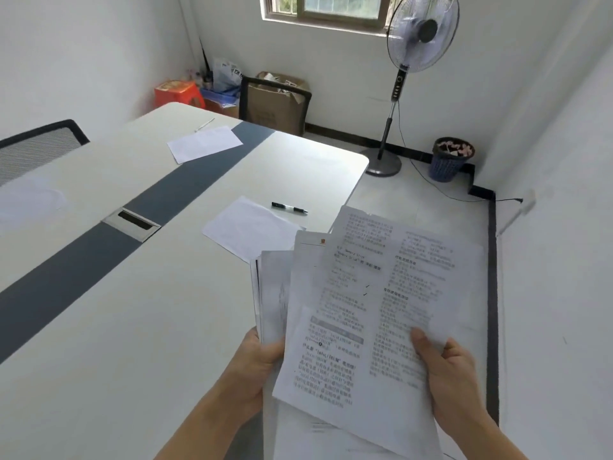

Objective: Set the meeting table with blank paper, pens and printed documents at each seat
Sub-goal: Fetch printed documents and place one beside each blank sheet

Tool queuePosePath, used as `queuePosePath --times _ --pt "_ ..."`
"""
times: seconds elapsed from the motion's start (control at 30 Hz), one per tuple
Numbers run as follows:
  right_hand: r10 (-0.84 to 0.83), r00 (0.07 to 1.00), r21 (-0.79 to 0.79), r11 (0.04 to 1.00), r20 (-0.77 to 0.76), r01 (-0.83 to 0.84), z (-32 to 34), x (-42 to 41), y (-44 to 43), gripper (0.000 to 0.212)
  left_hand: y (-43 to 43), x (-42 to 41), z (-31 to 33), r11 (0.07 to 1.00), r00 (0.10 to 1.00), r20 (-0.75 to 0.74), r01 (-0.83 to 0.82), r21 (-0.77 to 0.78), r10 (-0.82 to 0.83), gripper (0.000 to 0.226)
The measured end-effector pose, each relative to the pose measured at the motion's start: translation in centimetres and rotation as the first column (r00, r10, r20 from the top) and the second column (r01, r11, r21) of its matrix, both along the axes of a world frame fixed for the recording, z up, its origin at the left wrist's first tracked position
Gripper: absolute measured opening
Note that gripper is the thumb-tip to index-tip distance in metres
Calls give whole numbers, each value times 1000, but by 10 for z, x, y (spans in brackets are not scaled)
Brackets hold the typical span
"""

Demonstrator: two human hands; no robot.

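Sorting printed documents (365,310) over the right edge of the table (132,310), both hands clamped on the fanned stack.
Left hand (255,363) grips the back sheets, right hand (447,376) pinches the top page; blank sheet (245,227) and pen (289,208) lie near that edge. Next, likely 1 document set beside them.

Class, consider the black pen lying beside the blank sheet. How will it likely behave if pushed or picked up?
The pen looks round and slim, so a sideways push would probably roll it on the smooth table. It lies near the edge, so it might roll off. It is likely stiff and light to lift.
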State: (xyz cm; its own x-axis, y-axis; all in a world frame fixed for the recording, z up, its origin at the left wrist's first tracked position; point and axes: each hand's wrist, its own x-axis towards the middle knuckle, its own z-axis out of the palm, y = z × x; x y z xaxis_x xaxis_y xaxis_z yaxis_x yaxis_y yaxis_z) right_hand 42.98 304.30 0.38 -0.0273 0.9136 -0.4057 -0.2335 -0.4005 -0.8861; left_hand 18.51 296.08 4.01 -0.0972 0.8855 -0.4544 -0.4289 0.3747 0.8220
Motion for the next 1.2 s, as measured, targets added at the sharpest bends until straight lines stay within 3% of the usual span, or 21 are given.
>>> queuePosePath --times 0.2,0.37,0.57,0.73,0.83,0.93,1.07,1.2 --pt "196 980 -104 974 -42 -199 -9 -8 120 11 45 -22 2 955 954 47 -296 -29 297 39" --pt "478 876 -170 860 -64 -482 -6 -46 208 33 63 -32 14 871 872 3 -490 -28 490 35" --pt "764 637 -136 624 -103 -770 11 -135 268 32 23 -34 17 647 648 -3 -760 -60 761 39" --pt "879 468 -76 462 -96 -884 14 -230 283 30 -32 -47 11 434 440 -54 -896 -93 896 40" --pt "922 386 -86 384 -8 -919 -4 -289 275 32 -58 -65 6 312 320 -107 -946 -84 941 54" --pt "930 330 -174 356 162 -918 -36 -336 259 25 -74 -89 4 251 261 -118 -963 -96 958 37" --pt "881 201 -306 351 428 -885 -84 -380 232 21 -84 -121 -1 236 251 -125 -964 -126 960 28" --pt "826 152 -367 396 544 -842 -132 -411 212 25 -93 -152 -12 267 293 -133 -946 -181 947 29"
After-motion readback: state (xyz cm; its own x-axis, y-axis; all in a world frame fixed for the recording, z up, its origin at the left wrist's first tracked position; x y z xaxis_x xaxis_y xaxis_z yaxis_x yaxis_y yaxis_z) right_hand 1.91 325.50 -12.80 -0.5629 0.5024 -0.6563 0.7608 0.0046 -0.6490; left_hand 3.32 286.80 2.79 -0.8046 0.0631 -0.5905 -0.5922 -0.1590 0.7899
